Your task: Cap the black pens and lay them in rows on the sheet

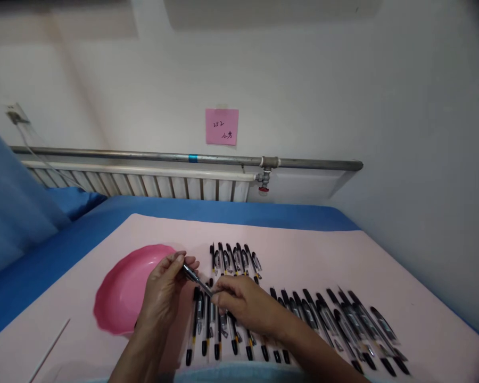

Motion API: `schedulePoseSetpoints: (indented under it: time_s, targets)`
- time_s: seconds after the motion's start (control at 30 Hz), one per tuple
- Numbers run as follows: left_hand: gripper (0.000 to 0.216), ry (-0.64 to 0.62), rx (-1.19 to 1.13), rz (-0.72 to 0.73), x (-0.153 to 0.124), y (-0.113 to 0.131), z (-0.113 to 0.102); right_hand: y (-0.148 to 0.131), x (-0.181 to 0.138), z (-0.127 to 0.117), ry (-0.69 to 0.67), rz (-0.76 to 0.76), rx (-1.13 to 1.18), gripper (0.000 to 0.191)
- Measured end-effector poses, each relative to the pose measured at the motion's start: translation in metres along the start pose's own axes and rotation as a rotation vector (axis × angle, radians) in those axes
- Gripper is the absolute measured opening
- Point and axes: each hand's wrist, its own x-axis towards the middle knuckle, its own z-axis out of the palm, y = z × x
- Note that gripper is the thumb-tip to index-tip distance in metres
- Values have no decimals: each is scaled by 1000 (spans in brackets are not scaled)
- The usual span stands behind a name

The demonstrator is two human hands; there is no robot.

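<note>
Between my two hands a pen (pixel 191 274) is held at a slant. The fingers of my left hand (pixel 165 279) pinch its dark upper end, just right of a pink scalloped bowl (pixel 120 287). My right hand (pixel 239 300) is closed on the thinner, lower end of the same pen; the exact tip is hidden by the fingers. Beneath and around the right hand lie pen parts (pixel 219 319) with black caps and clear barrels. More pens (pixel 335 319) lie in a slanted row to the right, and a smaller group (pixel 235 258) sits behind.
A pink sheet (pixel 303 255) covers a blue surface (pixel 223 207). At the left front lies a thin white stick (pixel 50 348). Behind are a radiator (pixel 163 183), a metal pipe (pixel 143 155) with a red-handled valve (pixel 264 189), and a pink note (pixel 222 126) on the wall. A blue curtain (pixel 19 207) hangs left.
</note>
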Motion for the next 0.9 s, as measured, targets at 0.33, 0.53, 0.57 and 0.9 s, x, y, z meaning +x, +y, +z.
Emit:
schedulePoseSetpoints:
  time_s: [0.33,0.53,0.57,0.9]
  targets:
    - [9,-47,-163,-202,14,26,-19,5,5,-3,-1,114,257,12]
    - [31,-288,-32,-364,-11,12,5,4,7,-5,-110,211,495,11]
    - [31,-278,-30,-336,-12,10,5,4,6,-5,-126,224,520,10]
    - [28,-221,-27,-196,-9,4,5,8,8,1,-40,163,500,7]
